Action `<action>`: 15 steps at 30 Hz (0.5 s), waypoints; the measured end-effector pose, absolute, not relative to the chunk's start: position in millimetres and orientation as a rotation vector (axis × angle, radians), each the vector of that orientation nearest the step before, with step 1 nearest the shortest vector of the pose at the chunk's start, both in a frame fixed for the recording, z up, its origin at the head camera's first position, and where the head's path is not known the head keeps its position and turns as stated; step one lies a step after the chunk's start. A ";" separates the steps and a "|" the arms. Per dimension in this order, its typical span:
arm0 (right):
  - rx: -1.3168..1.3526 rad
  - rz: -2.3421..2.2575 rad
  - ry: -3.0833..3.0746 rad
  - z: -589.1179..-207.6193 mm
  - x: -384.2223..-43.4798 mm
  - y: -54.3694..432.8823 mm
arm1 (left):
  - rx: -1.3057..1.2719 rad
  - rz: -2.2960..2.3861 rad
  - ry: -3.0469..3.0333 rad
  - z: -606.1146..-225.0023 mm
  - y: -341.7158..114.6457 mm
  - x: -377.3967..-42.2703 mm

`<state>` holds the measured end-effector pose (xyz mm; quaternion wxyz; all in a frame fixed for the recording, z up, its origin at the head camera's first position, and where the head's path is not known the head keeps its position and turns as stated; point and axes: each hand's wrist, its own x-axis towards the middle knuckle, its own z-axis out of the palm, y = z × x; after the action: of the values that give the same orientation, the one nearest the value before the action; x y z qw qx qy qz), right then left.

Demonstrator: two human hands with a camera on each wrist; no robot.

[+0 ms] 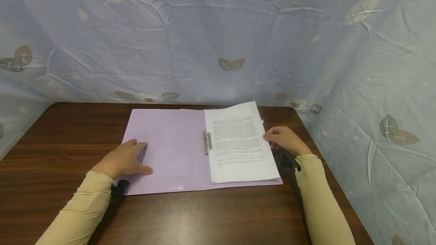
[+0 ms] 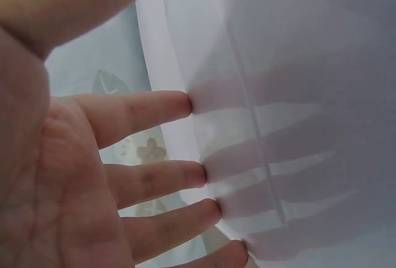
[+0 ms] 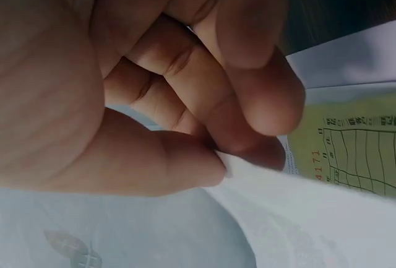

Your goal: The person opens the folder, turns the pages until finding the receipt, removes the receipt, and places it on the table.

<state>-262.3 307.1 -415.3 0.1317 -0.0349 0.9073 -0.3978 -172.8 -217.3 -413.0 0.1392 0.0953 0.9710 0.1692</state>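
A light purple folder (image 1: 170,150) lies spread flat on the table, a metal clip (image 1: 207,142) fixed near its fold. Printed sheets of paper (image 1: 238,146) are stacked on its right half. My right hand (image 1: 284,139) pinches the right edge of the top paper between thumb and finger, lifting it slightly. Under that edge, the right wrist view shows a yellowish form (image 3: 346,144) with a printed grid and red digits. My left hand (image 1: 124,160) rests with fingers spread on the left cover; in the left wrist view its fingertips (image 2: 197,172) touch the pale surface.
A dark brown wooden table (image 1: 170,218) carries the folder near its back edge. Pale blue cloth (image 1: 190,48) with leaf prints hangs behind the table and along its right side. A black strap (image 1: 289,163) sits at the right wrist.
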 end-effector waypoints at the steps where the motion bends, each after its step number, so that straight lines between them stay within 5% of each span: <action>1: -0.111 -1.147 2.637 -415.1 -262.0 307.5 | 0.275 0.484 2.810 -413.3 -217.4 -172.7; 15: -0.034 -1.059 2.719 -414.6 -259.5 308.4 | 0.314 0.507 2.814 -413.5 -215.6 -173.7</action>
<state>-259.5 308.4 -414.6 0.1117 -0.0116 0.9259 -0.3606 -173.7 -215.6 -413.5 0.1319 0.1083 0.9697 0.1747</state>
